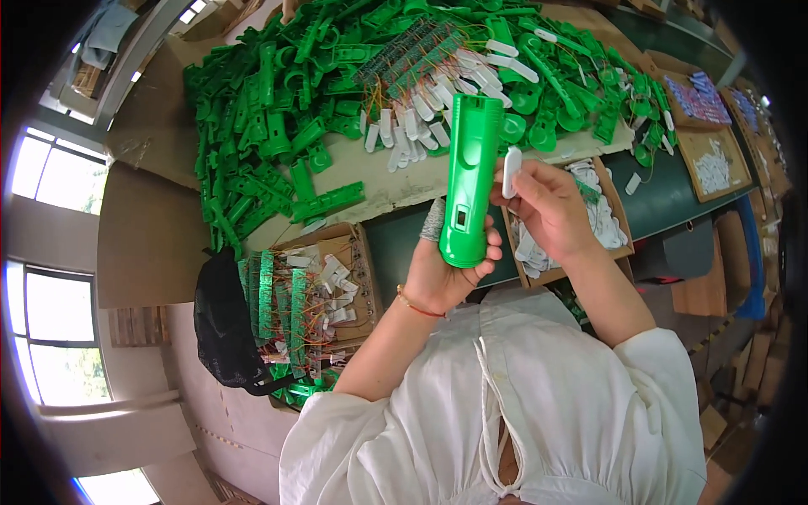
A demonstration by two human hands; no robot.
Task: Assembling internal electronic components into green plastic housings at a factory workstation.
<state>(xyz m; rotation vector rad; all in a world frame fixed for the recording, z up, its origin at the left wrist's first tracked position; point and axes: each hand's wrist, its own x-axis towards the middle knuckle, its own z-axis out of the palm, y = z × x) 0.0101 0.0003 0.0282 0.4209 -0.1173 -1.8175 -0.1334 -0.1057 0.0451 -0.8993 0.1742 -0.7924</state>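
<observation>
One assembled green torch body [468,181], upright at centre. One small white plastic strip [511,172] at its 3 o'clock. Two hands: left hand [446,269] at 6 o'clock of the torch body, right hand [547,206] at its 3 o'clock. One orange bracelet [418,305]. One black mesh bag [225,328] at 9 o'clock. Five shallow cardboard trays: one [358,240] at 8 o'clock, one [608,168] at 3 o'clock, three [711,143] toward 2 o'clock. Green moulded parts [269,101] at 11 o'clock: too many to count.
</observation>
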